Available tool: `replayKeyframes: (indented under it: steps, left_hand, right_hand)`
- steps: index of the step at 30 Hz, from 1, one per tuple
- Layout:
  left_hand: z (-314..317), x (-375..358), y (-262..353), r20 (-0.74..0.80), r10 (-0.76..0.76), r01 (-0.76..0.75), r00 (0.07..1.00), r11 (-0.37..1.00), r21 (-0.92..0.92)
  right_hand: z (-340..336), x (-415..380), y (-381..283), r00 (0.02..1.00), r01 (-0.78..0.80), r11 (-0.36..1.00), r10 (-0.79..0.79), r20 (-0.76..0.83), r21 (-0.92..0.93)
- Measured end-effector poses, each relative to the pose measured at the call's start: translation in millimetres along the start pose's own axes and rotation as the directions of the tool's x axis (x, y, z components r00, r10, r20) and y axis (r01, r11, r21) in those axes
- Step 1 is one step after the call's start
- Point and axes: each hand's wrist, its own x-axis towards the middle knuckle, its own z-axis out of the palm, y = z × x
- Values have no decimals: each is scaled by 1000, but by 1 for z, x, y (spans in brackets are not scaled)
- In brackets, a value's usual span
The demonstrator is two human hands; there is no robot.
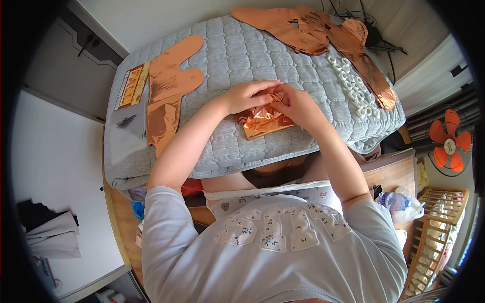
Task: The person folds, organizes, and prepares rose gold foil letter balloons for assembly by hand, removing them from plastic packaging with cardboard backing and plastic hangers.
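Observation:
On the grey quilted mattress (222,55), near its front edge, lies a crumpled, partly folded piece of shiny copper foil (265,121). My left hand (250,96) rests over its upper left part with bent fingers. From the right, my right hand (298,105) pinches the top of the foil, its fingertips meeting those of my left hand. Flat copper foil shapes (174,83) lie to the left, beside a clear plastic packet with a red and yellow label (132,87). Several small white rings (356,91) are grouped to the right.
More copper foil pieces (303,30) spread across the back right of the mattress. Black cables (376,38) hang behind that corner. An orange-bladed fan (449,146), a wooden crib (434,232) and a plastic bottle (396,202) stand at the right. A white surface (60,166) is at the left.

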Motion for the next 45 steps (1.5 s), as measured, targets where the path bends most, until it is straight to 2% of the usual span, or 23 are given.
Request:
replayKeyframes:
  steps: [1,3,5,7,8,10,14,16,20,22,25,32,34,35,37,43,45]
  left_hand:
    - [0,0,1,1,2,-2,1000,1000,5]
    - [-1,2,4,58,10,-28,998,951,307]
    - [1,1,6,69,44,-65,997,940,336]
    - [4,-1,6,40,115,-122,992,899,422]
    - [6,-2,6,42,116,-123,992,897,425]
    - [12,-6,12,-2,108,-99,994,914,393]
    - [16,-11,18,-4,19,-16,1000,936,351]
    - [20,-13,9,7,125,-108,992,822,559]
    - [28,-21,8,-24,141,-102,990,809,579]
    - [31,-23,15,-36,46,-16,998,807,591]
    - [40,-26,16,-105,62,14,993,799,602]
    - [48,-31,24,-134,73,26,988,788,615]
    - [53,-33,27,-182,12,103,983,787,608]
    - [54,-33,28,-183,10,105,983,787,608]
    - [56,-34,28,-206,-8,135,978,782,609]
    - [59,-35,31,-222,-26,162,975,765,623]
    - [60,-34,31,-224,-25,164,974,761,628]
  right_hand:
    - [1,1,1,1000,15,1000,-15,-1,-4]
    - [0,1,0,1000,4,1000,-4,6,-5]
    - [-3,-2,-1,1000,-10,1000,10,14,-6]
    - [-6,-8,0,999,-34,988,37,-18,149]
    - [-10,-13,0,999,-32,988,36,-22,151]
    - [-17,-22,1,1000,-18,953,13,17,301]
    - [-14,-25,9,1000,-17,968,21,-13,251]
    - [-14,-22,6,997,-80,969,80,9,232]
    - [-16,-16,5,994,-105,971,101,33,216]
    - [-18,-14,2,997,-76,988,74,20,137]
    - [-16,-14,5,1000,-12,999,12,2,41]
    - [-27,-6,24,996,-64,968,45,82,244]
    - [-27,-8,28,997,-54,950,35,67,309]
    - [-25,-8,29,997,-53,949,34,68,311]
    - [-21,-10,29,997,-21,981,5,80,194]
    - [-27,0,32,978,-80,973,35,205,215]
    - [-25,-2,33,987,-44,966,3,158,255]
